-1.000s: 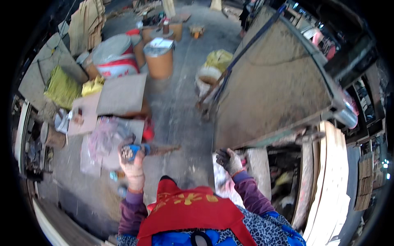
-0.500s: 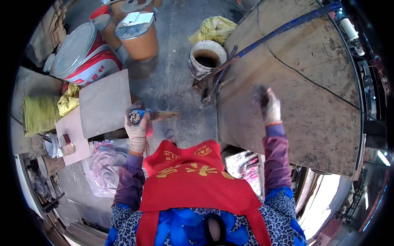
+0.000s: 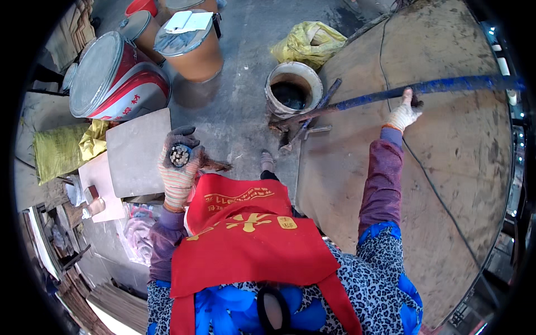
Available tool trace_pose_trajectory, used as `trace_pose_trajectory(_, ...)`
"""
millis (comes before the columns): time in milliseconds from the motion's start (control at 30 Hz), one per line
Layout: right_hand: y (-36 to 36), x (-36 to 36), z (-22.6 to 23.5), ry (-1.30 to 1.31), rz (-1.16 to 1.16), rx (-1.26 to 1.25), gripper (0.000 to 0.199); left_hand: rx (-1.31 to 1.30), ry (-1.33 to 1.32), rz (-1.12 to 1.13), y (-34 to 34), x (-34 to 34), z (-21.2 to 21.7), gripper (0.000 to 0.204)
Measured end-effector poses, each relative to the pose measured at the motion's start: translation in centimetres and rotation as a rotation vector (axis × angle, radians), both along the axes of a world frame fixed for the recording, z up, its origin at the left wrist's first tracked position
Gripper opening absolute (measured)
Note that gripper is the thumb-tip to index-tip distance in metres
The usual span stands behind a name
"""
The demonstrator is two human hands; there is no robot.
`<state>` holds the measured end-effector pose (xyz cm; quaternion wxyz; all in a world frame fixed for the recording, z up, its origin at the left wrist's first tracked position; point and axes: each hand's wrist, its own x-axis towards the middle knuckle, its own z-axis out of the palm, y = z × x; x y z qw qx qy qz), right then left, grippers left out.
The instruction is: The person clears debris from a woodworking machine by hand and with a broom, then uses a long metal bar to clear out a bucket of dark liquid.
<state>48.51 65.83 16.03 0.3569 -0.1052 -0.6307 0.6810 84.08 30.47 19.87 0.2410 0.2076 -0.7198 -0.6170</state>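
Though slender, patchy blue bar [image 3: 368, 99]

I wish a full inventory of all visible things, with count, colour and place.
Bundle: 1, brown, left of centre
Board: 1, brown, right
Long bar: 1, blue and rusty, across board
Cable: 1, black, on board
Bucket: 1, whitish, upper centre
Sacks: 3, yellowish, beyond bucket and left
Large drum: 1, red and white, upper left
Small drums: 3+, brown, upper left
Tub: 1, red, upper left
Notebook: 1, white, on small drum
Panels: 2, grey and pink, left
Plastic: 1, pinkish, lower left
Clutter: uncounted, mixed colours, edges
Apron: 1, red, lower centre
Foot: 1, grey, centre
Left hand: 1, pale glove, around bundle
Right hand: 1, pale glove, at long bar
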Motion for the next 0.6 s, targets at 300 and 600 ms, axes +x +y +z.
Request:
trace_pose_trajectory(300,-1.7,1.2,2.9,-0.081,0.409,-0.231,0.020,-0.231,0.006,0.084,-0.7,-9.0,1.5,0.047)
trace_pose_trajectory(600,-16.4,6.2,6.2,0.026,0.862,-0.133,0.022,-0.380,-0.032,-0.005,-4.3,-9.1,-2.1,0.029)
